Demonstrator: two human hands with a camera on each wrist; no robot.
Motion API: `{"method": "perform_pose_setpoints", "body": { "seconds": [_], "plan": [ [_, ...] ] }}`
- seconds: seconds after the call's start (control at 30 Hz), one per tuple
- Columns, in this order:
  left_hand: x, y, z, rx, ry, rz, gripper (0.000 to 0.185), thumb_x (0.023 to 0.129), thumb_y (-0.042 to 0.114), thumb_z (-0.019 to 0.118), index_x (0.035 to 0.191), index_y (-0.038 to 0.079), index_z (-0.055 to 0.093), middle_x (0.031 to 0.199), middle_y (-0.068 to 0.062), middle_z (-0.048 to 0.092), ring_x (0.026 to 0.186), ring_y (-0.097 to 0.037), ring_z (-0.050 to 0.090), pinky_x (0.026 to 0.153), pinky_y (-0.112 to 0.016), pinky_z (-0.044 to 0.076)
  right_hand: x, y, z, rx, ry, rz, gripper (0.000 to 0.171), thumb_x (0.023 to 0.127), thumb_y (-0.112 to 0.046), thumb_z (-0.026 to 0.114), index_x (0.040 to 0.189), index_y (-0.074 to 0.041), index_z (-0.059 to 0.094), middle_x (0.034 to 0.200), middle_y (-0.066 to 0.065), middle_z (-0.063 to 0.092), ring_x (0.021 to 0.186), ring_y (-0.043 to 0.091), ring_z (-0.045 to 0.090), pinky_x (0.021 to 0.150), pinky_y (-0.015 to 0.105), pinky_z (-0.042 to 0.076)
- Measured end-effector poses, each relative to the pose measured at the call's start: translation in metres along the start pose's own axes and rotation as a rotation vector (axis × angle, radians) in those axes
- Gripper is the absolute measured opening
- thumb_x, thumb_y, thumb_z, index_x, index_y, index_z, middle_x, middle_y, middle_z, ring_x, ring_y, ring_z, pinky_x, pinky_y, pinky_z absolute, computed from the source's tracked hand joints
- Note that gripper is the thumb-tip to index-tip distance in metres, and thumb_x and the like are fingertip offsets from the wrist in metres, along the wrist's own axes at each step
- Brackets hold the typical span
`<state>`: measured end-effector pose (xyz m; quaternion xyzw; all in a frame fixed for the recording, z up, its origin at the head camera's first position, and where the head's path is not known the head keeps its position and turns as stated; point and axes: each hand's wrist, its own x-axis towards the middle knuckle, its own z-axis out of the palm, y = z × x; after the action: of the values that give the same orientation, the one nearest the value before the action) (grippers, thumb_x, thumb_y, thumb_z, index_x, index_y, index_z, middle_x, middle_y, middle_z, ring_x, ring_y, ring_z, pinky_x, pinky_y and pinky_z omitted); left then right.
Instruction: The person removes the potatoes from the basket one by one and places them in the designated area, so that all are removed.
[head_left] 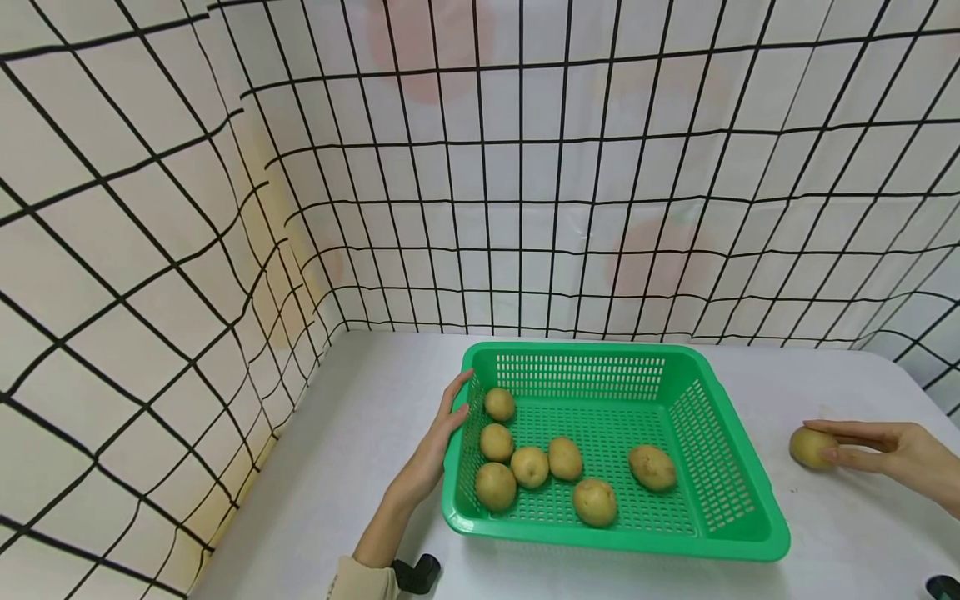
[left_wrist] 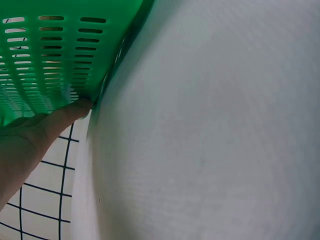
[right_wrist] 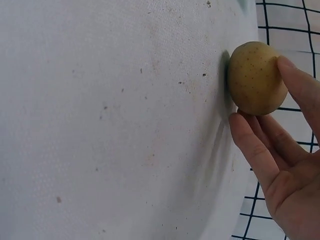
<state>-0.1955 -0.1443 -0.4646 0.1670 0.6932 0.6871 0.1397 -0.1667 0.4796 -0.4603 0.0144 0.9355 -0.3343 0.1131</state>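
A green plastic basket (head_left: 615, 546) with slotted walls sits on the white table, holding several potatoes (head_left: 652, 467), most of them toward its left side. My left hand (head_left: 431, 450) touches the basket's left rim with fairly straight fingers; in the left wrist view the hand (left_wrist: 37, 132) lies against the outer slotted wall (left_wrist: 70, 55). To the right of the basket, my right hand (head_left: 892, 450) pinches a single potato (head_left: 807, 448) between thumb and fingers. Close up in the right wrist view, this potato (right_wrist: 256, 79) is at or just above the table surface; I cannot tell which.
Black wire grid (head_left: 525, 200) stands behind and at the left of the table (head_left: 337, 433), with pale sheeting behind it. Small dark specks (right_wrist: 105, 107) and crumbs dot the tabletop near the right hand. A black strap mount (head_left: 417, 575) shows at the left wrist.
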Motion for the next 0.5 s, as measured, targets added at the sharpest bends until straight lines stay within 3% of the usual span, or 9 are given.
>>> {"method": "perform_pose_setpoints", "body": {
  "seconds": [0.07, 0.13, 0.37, 0.43, 0.47, 0.5],
  "plan": [
    [0.000, 0.000, 0.000, 0.002, 0.001, 0.003, 0.053, 0.112, 0.043, 0.028, 0.162, 0.043, 0.012, 0.173, 0.000, 0.007, 0.160, -0.033, 0.007, 0.123, -0.071, 0.013, -0.001, 0.000, 0.001, 0.009, 0.011, 0.005, 0.063, 0.096, -0.045, 0.071, 0.143, -0.004, 0.060, 0.110, -0.052, 0.042, 0.091, -0.037, 0.029, 0.095, 0.055, 0.052],
    [0.000, 0.000, 0.000, 0.003, 0.003, 0.004, 0.053, 0.112, 0.043, 0.028, 0.162, 0.043, 0.012, 0.173, 0.000, 0.007, 0.160, -0.033, 0.007, 0.123, -0.071, 0.013, -0.001, 0.001, 0.000, 0.025, 0.016, 0.003, 0.065, 0.097, -0.045, 0.071, 0.143, -0.001, 0.058, 0.109, -0.052, 0.043, 0.090, -0.036, 0.029, 0.092, 0.069, 0.044],
    [0.000, 0.001, 0.000, 0.006, 0.008, 0.000, 0.052, 0.111, 0.043, 0.029, 0.161, 0.045, 0.013, 0.173, 0.001, 0.009, 0.160, -0.033, 0.009, 0.123, -0.071, 0.014, 0.003, -0.003, -0.005, -0.039, 0.051, -0.029, 0.066, 0.100, -0.042, 0.067, 0.141, 0.008, 0.056, 0.107, -0.047, 0.046, 0.087, -0.032, 0.031, 0.090, 0.072, 0.048],
    [0.000, 0.000, 0.000, 0.006, 0.007, 0.001, 0.053, 0.111, 0.043, 0.029, 0.161, 0.044, 0.013, 0.173, 0.000, 0.008, 0.160, -0.033, 0.008, 0.123, -0.071, 0.014, 0.004, -0.006, -0.008, -0.042, 0.069, -0.046, 0.066, 0.100, -0.040, 0.068, 0.141, 0.010, 0.055, 0.106, -0.047, 0.047, 0.088, -0.033, 0.031, 0.090, 0.075, 0.045],
    [0.000, 0.000, 0.000, 0.007, 0.007, 0.002, 0.053, 0.111, 0.043, 0.029, 0.162, 0.044, 0.013, 0.173, 0.000, 0.008, 0.160, -0.033, 0.008, 0.123, -0.071, 0.014, 0.004, -0.008, -0.009, -0.042, 0.081, -0.054, 0.066, 0.100, -0.039, 0.068, 0.142, 0.010, 0.054, 0.106, -0.048, 0.046, 0.095, -0.027, 0.042, 0.090, 0.077, 0.042],
    [0.000, 0.000, 0.000, 0.008, 0.005, 0.004, 0.053, 0.111, 0.043, 0.029, 0.162, 0.044, 0.013, 0.173, 0.000, 0.008, 0.160, -0.033, 0.008, 0.123, -0.071, 0.014, 0.004, -0.010, -0.011, -0.037, 0.098, -0.062, 0.066, 0.100, -0.039, 0.068, 0.142, 0.009, 0.054, 0.106, -0.049, 0.045, 0.099, -0.027, 0.041, 0.092, 0.079, 0.039]
  ]
}}
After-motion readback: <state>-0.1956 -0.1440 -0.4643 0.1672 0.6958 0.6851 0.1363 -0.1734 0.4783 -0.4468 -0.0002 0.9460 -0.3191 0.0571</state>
